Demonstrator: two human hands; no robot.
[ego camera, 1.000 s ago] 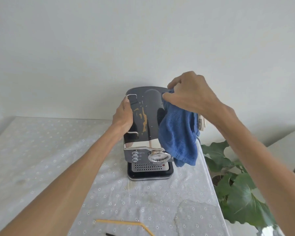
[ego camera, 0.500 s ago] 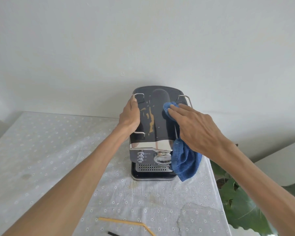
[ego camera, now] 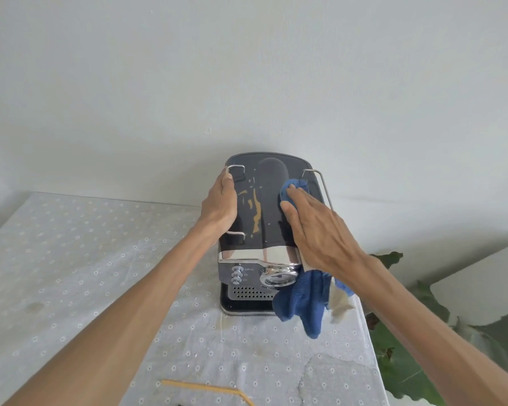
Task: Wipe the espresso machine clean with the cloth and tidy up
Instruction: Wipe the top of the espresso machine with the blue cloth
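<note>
A dark espresso machine (ego camera: pixel 263 241) with a chrome front stands at the table's back right. Tan smears (ego camera: pixel 256 209) streak its glossy top. My left hand (ego camera: pixel 219 205) grips the left side of the top, at the wire rail. My right hand (ego camera: pixel 314 230) lies flat with straight fingers on a blue cloth (ego camera: pixel 304 300), pressing it onto the right half of the top. The cloth's front end hangs down over the machine's right front corner; a beige label dangles from it.
The table (ego camera: pixel 79 273) wears a pale dotted cloth and ends at the right just past the machine. A leafy plant (ego camera: pixel 408 356) stands beyond that edge. A yellow strip (ego camera: pixel 206 389) lies near the front. A white wall rises behind.
My right hand has come down from holding the cloth bunched above the machine to lying flat on it on the top. My left hand kept its grip.
</note>
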